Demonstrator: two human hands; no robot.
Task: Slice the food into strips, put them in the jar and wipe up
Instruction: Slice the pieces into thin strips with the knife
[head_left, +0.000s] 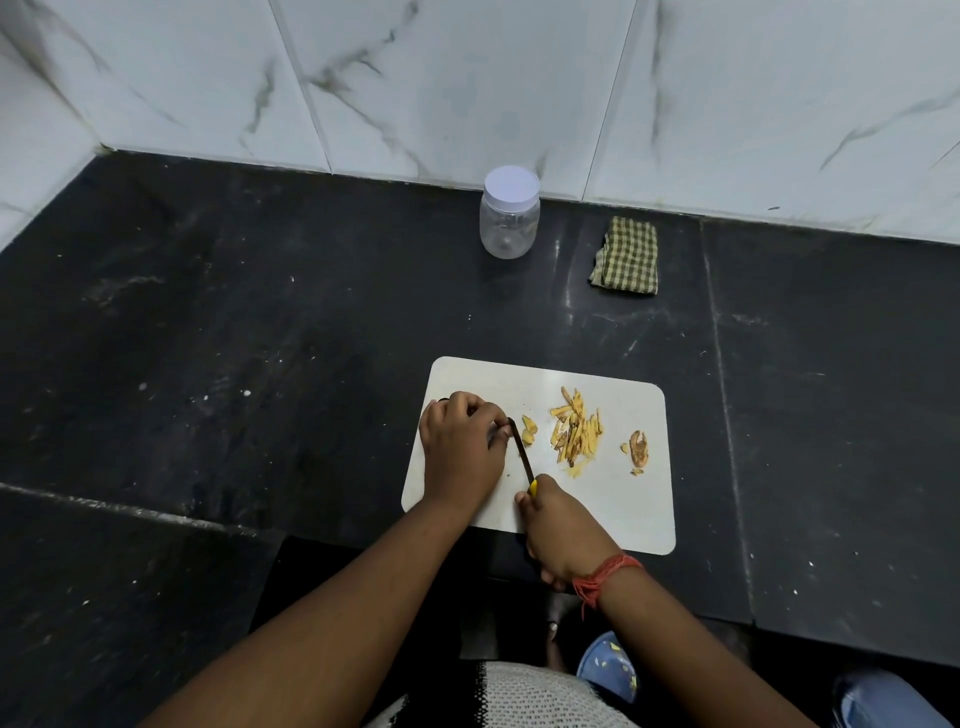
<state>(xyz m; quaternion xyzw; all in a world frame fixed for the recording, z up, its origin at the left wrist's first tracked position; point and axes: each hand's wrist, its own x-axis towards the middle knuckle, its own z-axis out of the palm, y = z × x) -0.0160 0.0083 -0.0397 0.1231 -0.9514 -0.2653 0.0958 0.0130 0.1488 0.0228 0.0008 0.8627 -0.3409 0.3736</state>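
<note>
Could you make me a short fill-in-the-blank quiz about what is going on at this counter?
1. The jar by the wall has its lid ____.
2. The right hand grips a ____.
3. The cut strips lie on the white ____.
4. The checked cloth lies folded to the ____ of the jar.

Missing words: on; knife; cutting board; right

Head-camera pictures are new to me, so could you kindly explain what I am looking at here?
There is no machine: a camera on a person's head looks down at their two bare hands over a dark counter. The right hand grips a knife; the left hand steadies a piece of food, mostly hidden under its fingers, on a white board. Cut strips and some scraps lie on the board. Near the wall stand a lidded, empty-looking jar and a folded checked cloth.
</note>
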